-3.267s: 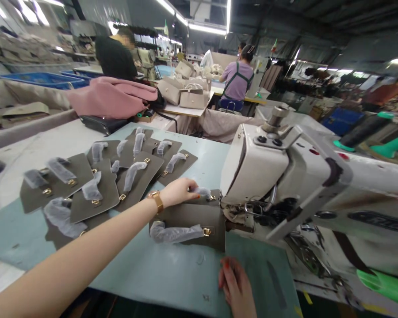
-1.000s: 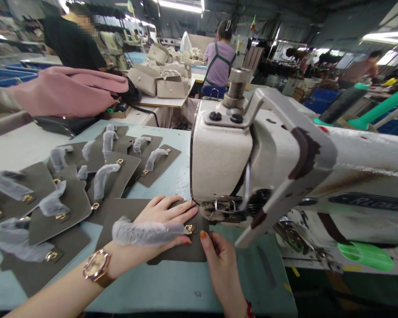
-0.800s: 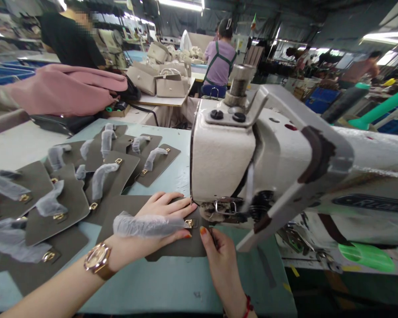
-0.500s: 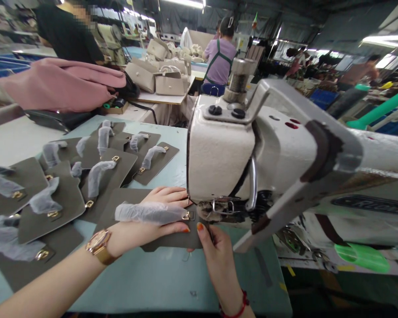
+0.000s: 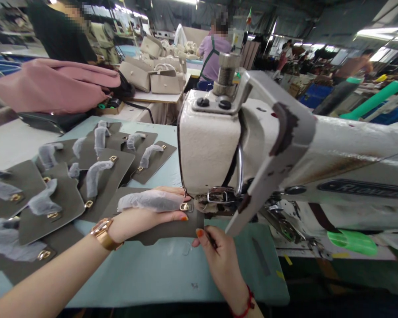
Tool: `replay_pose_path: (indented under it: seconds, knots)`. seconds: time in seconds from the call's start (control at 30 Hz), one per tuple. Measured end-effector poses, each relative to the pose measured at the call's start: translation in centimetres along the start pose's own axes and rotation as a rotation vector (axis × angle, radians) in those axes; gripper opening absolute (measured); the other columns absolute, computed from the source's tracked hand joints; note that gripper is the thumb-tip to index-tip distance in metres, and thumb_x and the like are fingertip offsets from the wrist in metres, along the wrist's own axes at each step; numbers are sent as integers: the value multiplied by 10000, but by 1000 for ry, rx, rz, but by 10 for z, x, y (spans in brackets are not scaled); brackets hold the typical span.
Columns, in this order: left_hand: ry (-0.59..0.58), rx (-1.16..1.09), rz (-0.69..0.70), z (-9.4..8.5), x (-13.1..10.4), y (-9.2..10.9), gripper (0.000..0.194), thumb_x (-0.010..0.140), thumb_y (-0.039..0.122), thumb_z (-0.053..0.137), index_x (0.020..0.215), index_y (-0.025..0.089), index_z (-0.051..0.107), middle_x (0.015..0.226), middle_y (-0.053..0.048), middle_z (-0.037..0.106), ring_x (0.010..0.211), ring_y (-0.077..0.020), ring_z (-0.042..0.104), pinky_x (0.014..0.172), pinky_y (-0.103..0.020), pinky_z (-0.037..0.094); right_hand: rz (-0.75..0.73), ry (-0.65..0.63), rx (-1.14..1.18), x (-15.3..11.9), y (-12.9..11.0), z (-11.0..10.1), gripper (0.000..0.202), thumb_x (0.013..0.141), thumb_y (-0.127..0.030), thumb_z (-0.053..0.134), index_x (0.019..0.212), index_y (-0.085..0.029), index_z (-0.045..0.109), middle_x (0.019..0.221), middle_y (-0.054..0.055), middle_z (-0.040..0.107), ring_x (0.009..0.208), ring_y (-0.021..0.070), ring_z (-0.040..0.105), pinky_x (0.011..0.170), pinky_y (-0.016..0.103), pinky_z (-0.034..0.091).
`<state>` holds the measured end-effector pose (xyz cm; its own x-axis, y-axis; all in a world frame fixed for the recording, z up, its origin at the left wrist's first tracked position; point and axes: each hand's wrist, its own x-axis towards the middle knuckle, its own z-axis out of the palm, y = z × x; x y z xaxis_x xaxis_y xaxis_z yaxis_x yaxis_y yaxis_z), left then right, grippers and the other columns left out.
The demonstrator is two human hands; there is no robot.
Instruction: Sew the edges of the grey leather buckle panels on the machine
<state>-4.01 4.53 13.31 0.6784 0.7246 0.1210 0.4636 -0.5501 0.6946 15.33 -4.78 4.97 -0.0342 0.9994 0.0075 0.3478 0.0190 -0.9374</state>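
My left hand (image 5: 167, 215) lies over a grey flap (image 5: 172, 230), its thumb stretched along a handle wrapped in white film (image 5: 149, 201); the other fingers are partly hidden behind that handle. A gold buckle (image 5: 185, 206) joins the handle to the flap, just left of the sewing machine's needle area (image 5: 202, 203). At the flap's lower right corner is my right hand (image 5: 215, 243), its fingers closed around something dark and thin that I cannot make out, thumb near the flap's edge.
Several grey flaps with wrapped handles (image 5: 109, 170) overlap on the left of the pale green table (image 5: 146, 274). The white sewing machine (image 5: 212, 141) fills the right. Behind are pink material (image 5: 59, 84), beige bags (image 5: 166, 81) and a person in purple (image 5: 214, 53).
My right hand has moved slightly down and away from the flap's edge. The flap's right part, with my left hand on it, is a little higher in view. The camera view has shifted slightly.
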Motion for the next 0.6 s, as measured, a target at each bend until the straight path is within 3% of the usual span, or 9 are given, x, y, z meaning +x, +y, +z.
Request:
replay_pose_path:
  seconds: [0.17,0.4,0.6]
  knots:
    - [-114,-106,-23,-1,3,-4,330,871,418,472,1120,263,624,1201,-4,640,1080,-200,594,960,-282,456,46,-71,117,5,-6,-3,468,955,-423,456,603,-156,608,551,-28,485,529,97,412,522,215,280]
    - [-92,24,-189,1,-2,-10,386,854,408,513,1162,200,619,1284,-36,599,1188,-202,532,1084,-330,356,153,-110,237,2,-6,0,456,961,-433,443,615,-164,571,480,-73,283,456,87,273,481,225,224]
    - [-51,24,-227,1,-5,-7,427,816,467,522,1154,224,621,1291,-28,594,1180,-198,541,1081,-328,368,160,-102,244,0,-3,3,447,961,-440,440,627,-168,558,477,-77,272,447,86,257,471,228,208]
